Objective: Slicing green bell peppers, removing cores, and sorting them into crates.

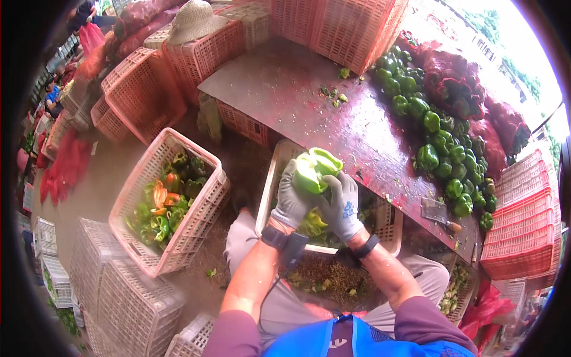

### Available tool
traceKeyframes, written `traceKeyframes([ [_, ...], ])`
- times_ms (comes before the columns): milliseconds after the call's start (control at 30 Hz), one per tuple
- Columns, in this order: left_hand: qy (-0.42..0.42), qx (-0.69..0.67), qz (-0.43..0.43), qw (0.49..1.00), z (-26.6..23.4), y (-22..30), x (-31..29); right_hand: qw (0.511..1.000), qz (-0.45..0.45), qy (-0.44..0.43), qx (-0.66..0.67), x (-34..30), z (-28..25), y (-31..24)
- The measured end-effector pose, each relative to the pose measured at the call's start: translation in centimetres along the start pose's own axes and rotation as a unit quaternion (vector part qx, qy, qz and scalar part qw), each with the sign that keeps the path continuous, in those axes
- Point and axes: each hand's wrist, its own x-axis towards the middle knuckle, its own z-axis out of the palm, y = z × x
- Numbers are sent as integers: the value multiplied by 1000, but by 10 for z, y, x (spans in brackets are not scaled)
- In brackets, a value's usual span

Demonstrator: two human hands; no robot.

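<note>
A split green bell pepper (309, 174) is held up in front of me, its pale inside showing and one part spread away at the upper right. My left hand (291, 199), in a grey glove, is closed around the pepper's left side. On the other side, my right hand (343, 205), gloved too, has its fingers closed on the pepper's lower right edge. Both hands are above a pale plastic crate (269, 196) between my knees. Pepper pieces (313, 224) lie in that crate, partly hidden by my hands.
On the red-stained table (279, 89), green bell peppers (440, 143) are piled at the right beside red mesh sacks (449, 83). A cleaver (434, 210) lies nearby. A pink crate (134, 232) of pepper pieces stands left. Other crates (134, 291) stand at lower left.
</note>
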Motion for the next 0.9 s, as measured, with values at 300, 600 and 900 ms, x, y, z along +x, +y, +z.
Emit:
traceKeyframes([
  [300,-25,240,74,968,15,-28,4,998,-41,43,29,-16,-83,10],
  [600,-74,925,-123,351,-77,-44,-4,997,-12,-28,-76,-50,-143,62],
  [900,-127,907,-101,388,-66,-64,3,897,286,-138,-308,-17,-208,261],
])
